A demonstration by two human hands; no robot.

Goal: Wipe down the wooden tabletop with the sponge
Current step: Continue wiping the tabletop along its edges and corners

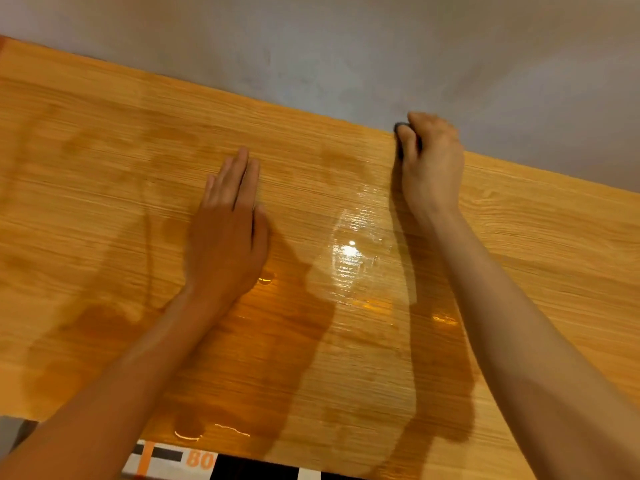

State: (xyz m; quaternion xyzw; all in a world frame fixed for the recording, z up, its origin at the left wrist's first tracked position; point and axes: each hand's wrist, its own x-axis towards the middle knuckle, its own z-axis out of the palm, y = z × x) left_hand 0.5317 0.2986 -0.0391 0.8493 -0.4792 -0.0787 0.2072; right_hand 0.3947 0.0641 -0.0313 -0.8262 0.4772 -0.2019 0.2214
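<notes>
sponge (401, 133) clenched in right hand (431, 164) at table (104, 140) far edge, left hand (228, 237) flat, empty, open; wet patch (356, 254) lies nearer, between hands

We see the worktop (104, 161) running across the view, its far edge against the wall (346, 46) behind it. Our left hand (228, 233) lies flat on the middle of the worktop, while our right hand (429, 161) sits to its right at the far edge, its fingers (410, 147) closed over the sponge (401, 126) beside the wall. A wet patch (353, 258) lies on the worktop between the two hands, nearer the right forearm.
</notes>
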